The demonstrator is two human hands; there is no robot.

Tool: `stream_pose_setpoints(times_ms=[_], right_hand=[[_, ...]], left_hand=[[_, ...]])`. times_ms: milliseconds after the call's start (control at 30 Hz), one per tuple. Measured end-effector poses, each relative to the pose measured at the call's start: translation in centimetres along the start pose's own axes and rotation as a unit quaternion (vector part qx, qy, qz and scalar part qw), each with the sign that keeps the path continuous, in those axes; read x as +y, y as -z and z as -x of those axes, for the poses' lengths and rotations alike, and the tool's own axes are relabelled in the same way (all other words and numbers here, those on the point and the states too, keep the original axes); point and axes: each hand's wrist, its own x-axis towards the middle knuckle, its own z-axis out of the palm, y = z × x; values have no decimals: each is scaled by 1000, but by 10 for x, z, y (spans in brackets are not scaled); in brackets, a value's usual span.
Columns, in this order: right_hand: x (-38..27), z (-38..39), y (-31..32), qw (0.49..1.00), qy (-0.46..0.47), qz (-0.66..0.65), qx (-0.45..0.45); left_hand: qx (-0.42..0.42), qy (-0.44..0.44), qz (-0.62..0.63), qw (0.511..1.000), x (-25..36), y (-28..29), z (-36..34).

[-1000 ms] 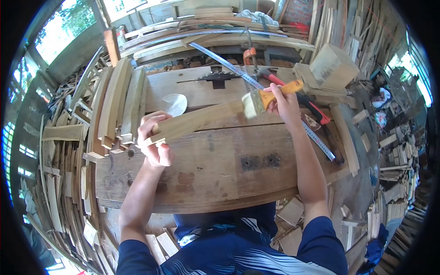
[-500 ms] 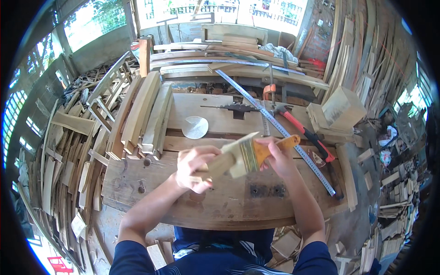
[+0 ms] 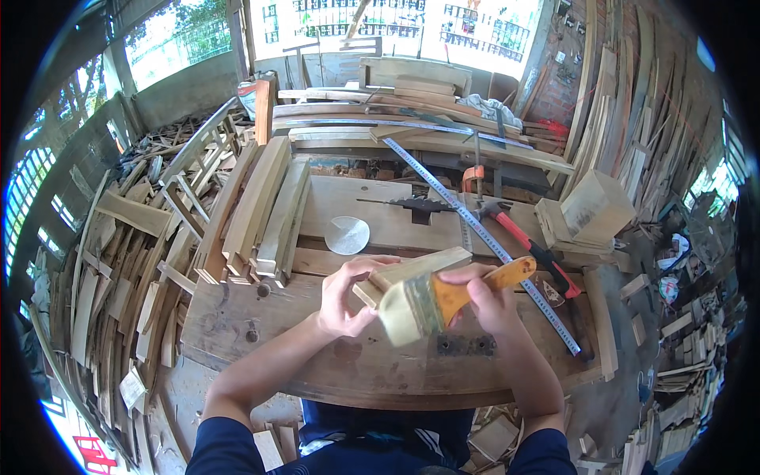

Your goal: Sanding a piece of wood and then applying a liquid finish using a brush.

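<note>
My left hand (image 3: pixel 345 297) grips the near end of a short wooden board (image 3: pixel 421 267), which lies at a slant above the workbench (image 3: pixel 285 340). My right hand (image 3: pixel 477 297) holds the orange handle of a wide paintbrush (image 3: pixel 441 301). The pale bristles hang low at the near side of the board, close beside my left fingers, and partly hide it. Beyond the board, a round whitish disc (image 3: pixel 347 235) rests on the bench. A long steel ruler (image 3: pixel 419 174) crosses the bench diagonally behind my right hand, with a red-and-black handled hammer (image 3: pixel 530 249) next to it.
Stacked boards (image 3: pixel 257 210) stand at the bench's left. An orange clamp (image 3: pixel 473 178) and a wooden block (image 3: pixel 595 207) are at the back and right. Piles of offcuts (image 3: pixel 131 293) cover the floor on the left, more timber (image 3: pixel 602 103) leans against the right wall.
Both hands have come closer together and lower. The brush has swung leftward and down from the board's far end to its near end, and the board now sits further right. The view has tilted upward.
</note>
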Motion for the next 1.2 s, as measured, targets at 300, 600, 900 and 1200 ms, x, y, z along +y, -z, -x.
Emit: stream_pose_setpoints(times_ms=[300,600,900,1200], right_hand=[[-2,0,-28,992,11,42,122],[-22,2,-11,988,-121,22,95],[-46,3,-35,983,-13,145,111],[-42,0,-37,989,-4,125,77]], left_hand=[[-100,61,24,993,3,-8,8],[-151,2,-141,978,14,-19,7],[-100,-14,-214,972,5,-2,5],[-82,47,-218,971,-1,0,11]])
